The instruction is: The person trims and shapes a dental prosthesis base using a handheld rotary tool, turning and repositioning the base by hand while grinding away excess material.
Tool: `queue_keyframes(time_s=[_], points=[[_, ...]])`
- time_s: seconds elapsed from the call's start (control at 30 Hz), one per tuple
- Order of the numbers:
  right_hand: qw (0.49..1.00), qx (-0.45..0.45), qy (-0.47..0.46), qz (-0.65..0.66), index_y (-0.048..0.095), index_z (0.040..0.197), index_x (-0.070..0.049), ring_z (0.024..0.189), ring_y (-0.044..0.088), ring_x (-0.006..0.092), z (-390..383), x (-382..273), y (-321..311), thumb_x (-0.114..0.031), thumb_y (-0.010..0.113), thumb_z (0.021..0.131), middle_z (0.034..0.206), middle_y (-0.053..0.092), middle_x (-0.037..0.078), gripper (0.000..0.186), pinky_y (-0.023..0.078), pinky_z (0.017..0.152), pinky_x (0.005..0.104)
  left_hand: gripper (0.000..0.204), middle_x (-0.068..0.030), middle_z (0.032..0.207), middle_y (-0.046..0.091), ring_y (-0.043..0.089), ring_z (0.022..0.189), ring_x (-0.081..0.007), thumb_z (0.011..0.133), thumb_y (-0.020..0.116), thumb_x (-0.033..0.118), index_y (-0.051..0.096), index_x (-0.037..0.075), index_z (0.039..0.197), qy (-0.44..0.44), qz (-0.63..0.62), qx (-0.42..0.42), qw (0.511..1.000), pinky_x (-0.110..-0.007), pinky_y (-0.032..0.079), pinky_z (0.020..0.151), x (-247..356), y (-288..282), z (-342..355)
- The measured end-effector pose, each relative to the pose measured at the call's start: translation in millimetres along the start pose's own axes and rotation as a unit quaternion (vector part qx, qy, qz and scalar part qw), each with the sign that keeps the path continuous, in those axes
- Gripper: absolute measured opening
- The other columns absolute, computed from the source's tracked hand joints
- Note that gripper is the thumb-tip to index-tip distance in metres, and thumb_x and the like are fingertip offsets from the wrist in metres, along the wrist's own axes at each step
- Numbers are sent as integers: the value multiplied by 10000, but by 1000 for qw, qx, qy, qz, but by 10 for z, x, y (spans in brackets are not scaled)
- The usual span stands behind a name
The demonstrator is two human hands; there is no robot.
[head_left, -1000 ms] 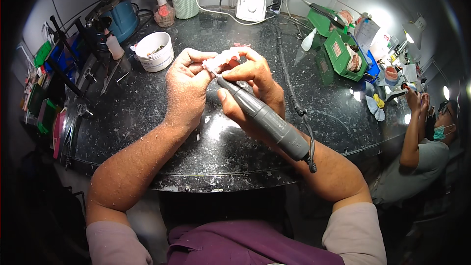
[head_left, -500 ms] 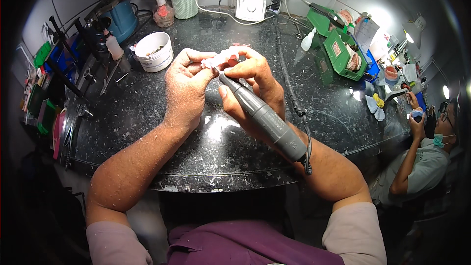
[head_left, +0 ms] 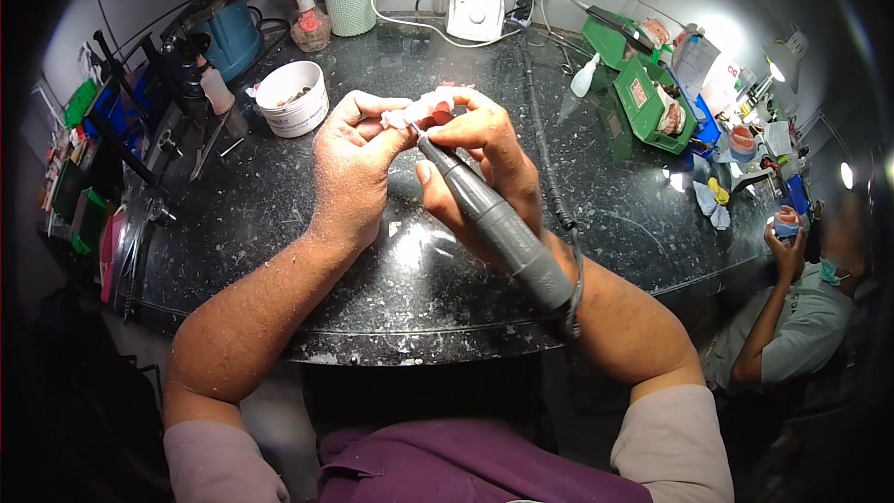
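Note:
Above the middle of the dark bench, my left hand point(head_left: 358, 163) is closed around a small pink-and-white dental piece point(head_left: 419, 112), its fingertips dusted with pale powder. My right hand point(head_left: 489, 154) grips a grey rotary handpiece point(head_left: 498, 228), angled with its narrow tip up against the piece near my left thumb. Fingers of my right hand also reach over to the piece. A coiled cord point(head_left: 559, 205) runs from the handpiece's rear up along the bench.
Around the bench point(head_left: 233, 270) are a white tub point(head_left: 291, 102), a mint cup point(head_left: 350, 9), a white control box point(head_left: 475, 14), tools point(head_left: 163, 144) at left and green boxes point(head_left: 643, 102) at right. At far right, a masked co-worker point(head_left: 796, 335) holds a dental model point(head_left: 787, 222).
The handpiece's rear end has shifted slightly up and left, its cord with it. The co-worker's hands have come down, and a dental model now shows in them.

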State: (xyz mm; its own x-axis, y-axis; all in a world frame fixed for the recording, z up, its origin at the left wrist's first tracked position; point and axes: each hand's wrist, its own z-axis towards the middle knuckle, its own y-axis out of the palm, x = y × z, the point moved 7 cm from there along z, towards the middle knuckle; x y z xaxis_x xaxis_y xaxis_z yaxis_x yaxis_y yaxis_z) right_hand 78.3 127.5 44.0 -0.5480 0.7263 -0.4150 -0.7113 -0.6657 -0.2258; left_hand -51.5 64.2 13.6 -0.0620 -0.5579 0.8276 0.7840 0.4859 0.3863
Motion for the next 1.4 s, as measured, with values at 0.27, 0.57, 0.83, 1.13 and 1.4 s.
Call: queue_keyframes(time_s=[0.27,0.57,0.83,1.13,1.4], points=[[994,-39,-43,-92,558,1078,-11,1130,567,266,70,-110,0,97,664,737,1042,576,117,373,419,1049,444,89,-124,980,677,678,925,-173,909,615,-7,561,-1,980,-2,2,25,1000,-308,545,842,10,-25,-12],[994,-15,-71,-76,577,1025,-28,1070,586,324,90,-97,-30,34,738,663,1013,604,127,401,440,949,406,88,-110,932,672,673,872,-155,904,630,-8,560,9,954,-6,18,20,1000,-290,546,814,26,-20,-6],[994,19,-27,-101,597,1045,-35,1073,609,292,104,-83,-86,28,717,722,1057,642,110,350,472,965,410,90,-103,966,666,659,912,-137,926,615,-1,551,-1,989,38,86,26,995,-272,530,842,85,38,-41],[990,40,-66,-120,613,943,-17,967,623,303,128,-122,-70,23,730,669,937,635,119,300,468,902,396,106,-96,950,662,655,908,-129,920,637,4,549,5,979,45,118,42,991,-263,528,837,88,11,-43],[989,32,-70,-129,617,963,-23,960,630,298,132,-126,-62,8,751,675,945,646,126,319,485,873,386,120,-84,943,657,650,883,-121,907,658,16,552,10,962,49,183,44,981,-258,523,813,141,20,-56]])
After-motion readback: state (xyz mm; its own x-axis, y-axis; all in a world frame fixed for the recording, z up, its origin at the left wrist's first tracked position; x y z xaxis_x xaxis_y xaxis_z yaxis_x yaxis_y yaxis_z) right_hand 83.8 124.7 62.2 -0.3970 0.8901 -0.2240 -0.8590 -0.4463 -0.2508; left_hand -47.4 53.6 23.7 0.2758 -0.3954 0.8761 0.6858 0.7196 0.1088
